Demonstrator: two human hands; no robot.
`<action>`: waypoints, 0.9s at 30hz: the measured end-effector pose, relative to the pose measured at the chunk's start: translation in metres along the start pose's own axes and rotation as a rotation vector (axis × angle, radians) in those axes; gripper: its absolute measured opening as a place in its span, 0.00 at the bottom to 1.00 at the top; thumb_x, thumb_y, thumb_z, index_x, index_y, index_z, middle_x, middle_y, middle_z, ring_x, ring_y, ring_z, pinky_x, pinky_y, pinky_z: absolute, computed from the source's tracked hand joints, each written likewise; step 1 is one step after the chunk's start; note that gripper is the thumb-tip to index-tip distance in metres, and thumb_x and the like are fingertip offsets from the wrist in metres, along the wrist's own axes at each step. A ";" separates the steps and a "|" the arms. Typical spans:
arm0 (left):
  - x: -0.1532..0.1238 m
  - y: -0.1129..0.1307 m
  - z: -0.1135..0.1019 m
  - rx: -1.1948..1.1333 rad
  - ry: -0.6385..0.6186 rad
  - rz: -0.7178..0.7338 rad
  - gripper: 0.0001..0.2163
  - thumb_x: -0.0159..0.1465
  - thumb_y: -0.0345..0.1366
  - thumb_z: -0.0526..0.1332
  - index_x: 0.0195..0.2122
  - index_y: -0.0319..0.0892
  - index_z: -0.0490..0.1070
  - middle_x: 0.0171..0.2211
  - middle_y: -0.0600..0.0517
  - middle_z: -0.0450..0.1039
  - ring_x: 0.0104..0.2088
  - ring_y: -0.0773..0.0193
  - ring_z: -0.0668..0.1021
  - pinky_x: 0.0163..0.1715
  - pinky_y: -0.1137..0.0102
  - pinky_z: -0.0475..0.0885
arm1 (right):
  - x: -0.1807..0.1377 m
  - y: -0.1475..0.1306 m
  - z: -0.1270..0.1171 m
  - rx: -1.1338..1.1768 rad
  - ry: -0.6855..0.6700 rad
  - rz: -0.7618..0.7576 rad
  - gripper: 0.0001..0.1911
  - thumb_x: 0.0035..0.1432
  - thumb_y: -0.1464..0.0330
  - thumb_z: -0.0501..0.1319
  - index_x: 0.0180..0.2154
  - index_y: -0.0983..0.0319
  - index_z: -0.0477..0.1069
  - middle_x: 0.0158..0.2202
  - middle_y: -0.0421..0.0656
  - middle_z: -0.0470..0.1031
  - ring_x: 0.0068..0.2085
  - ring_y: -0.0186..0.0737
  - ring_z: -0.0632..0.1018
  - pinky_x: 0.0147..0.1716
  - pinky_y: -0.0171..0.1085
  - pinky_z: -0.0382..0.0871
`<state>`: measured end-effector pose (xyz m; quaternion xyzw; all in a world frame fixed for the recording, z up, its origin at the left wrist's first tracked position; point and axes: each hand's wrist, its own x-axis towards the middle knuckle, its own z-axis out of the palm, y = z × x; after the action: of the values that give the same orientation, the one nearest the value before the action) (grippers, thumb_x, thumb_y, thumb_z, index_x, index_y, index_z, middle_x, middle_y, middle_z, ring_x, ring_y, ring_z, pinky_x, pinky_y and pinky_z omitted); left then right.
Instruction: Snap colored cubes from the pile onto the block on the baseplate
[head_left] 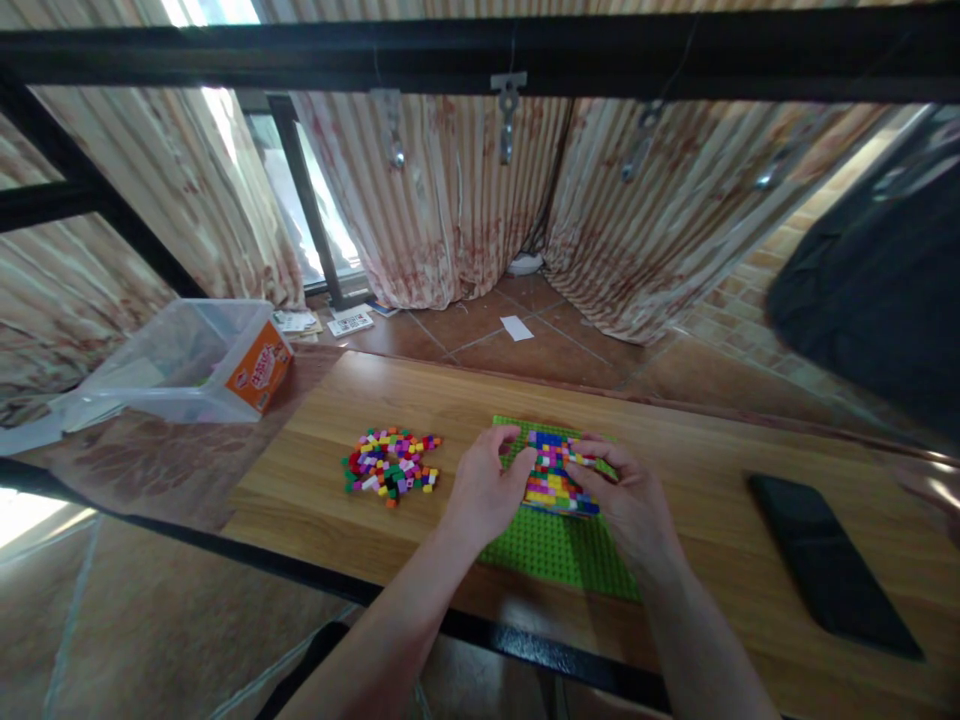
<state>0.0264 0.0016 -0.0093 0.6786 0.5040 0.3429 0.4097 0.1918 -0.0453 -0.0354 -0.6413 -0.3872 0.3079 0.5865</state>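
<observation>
A patch of multicoloured toy bricks point(556, 484) lies over the green studded baseplate point(559, 548), with blue, white, red and yellow rows showing. My left hand point(491, 480) curls at its left edge, the thumb against the bricks. At the right edge my right hand point(624, 497) has thumb and fingers closed on the bricks; any single brick between the fingertips is too small to make out. Both hands hide part of the patch's sides. Left of my left hand, a loose pile of small coloured bricks point(390, 465) is spread on the wooden board.
The wooden board point(300, 490) lies on a longer table. A clear plastic bin point(187, 395) with an orange label stands at the far left. A black phone point(832, 565) lies at the right. A dark bar point(450, 55) with hanging clips crosses above, before striped curtains point(450, 200).
</observation>
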 end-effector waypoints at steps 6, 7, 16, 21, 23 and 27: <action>-0.004 0.000 0.010 -0.099 -0.051 -0.002 0.12 0.63 0.34 0.61 0.47 0.38 0.72 0.47 0.43 0.77 0.45 0.58 0.79 0.45 0.62 0.77 | -0.002 -0.008 0.005 0.149 -0.017 0.172 0.19 0.36 0.59 0.74 0.33 0.59 0.79 0.46 0.46 0.79 0.39 0.43 0.79 0.39 0.45 0.77; -0.004 0.000 0.011 -0.104 -0.045 0.003 0.11 0.63 0.34 0.61 0.47 0.38 0.72 0.47 0.43 0.77 0.45 0.58 0.80 0.45 0.61 0.77 | -0.003 -0.008 0.005 0.151 -0.014 0.179 0.19 0.35 0.60 0.74 0.33 0.59 0.79 0.46 0.46 0.79 0.39 0.43 0.79 0.39 0.45 0.77; -0.007 -0.002 0.017 -0.086 -0.007 0.038 0.13 0.63 0.35 0.61 0.48 0.37 0.71 0.48 0.41 0.76 0.46 0.56 0.79 0.48 0.59 0.76 | -0.003 -0.008 0.006 0.207 -0.019 0.200 0.20 0.34 0.61 0.75 0.33 0.60 0.79 0.43 0.45 0.80 0.35 0.39 0.80 0.34 0.41 0.77; -0.007 0.001 0.014 -0.053 -0.017 0.034 0.14 0.64 0.36 0.60 0.49 0.37 0.72 0.47 0.42 0.77 0.45 0.56 0.79 0.47 0.60 0.75 | -0.004 -0.009 0.003 0.253 -0.075 0.239 0.22 0.33 0.62 0.76 0.35 0.60 0.79 0.34 0.42 0.81 0.30 0.36 0.78 0.31 0.37 0.76; -0.007 0.003 0.009 -0.041 -0.038 0.035 0.13 0.64 0.35 0.59 0.48 0.38 0.73 0.46 0.43 0.78 0.42 0.58 0.80 0.45 0.63 0.75 | -0.004 -0.008 0.000 0.263 -0.105 0.247 0.22 0.35 0.62 0.76 0.36 0.60 0.79 0.34 0.41 0.81 0.31 0.36 0.79 0.31 0.37 0.76; -0.001 0.000 -0.012 0.020 0.007 0.031 0.11 0.66 0.32 0.53 0.39 0.39 0.76 0.38 0.47 0.80 0.36 0.62 0.79 0.40 0.68 0.72 | -0.002 -0.008 -0.004 0.231 -0.006 0.172 0.21 0.37 0.63 0.76 0.37 0.59 0.79 0.37 0.41 0.80 0.34 0.37 0.79 0.34 0.38 0.76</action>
<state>0.0155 0.0035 -0.0043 0.6892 0.4982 0.3466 0.3957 0.1933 -0.0493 -0.0275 -0.5996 -0.2946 0.4013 0.6266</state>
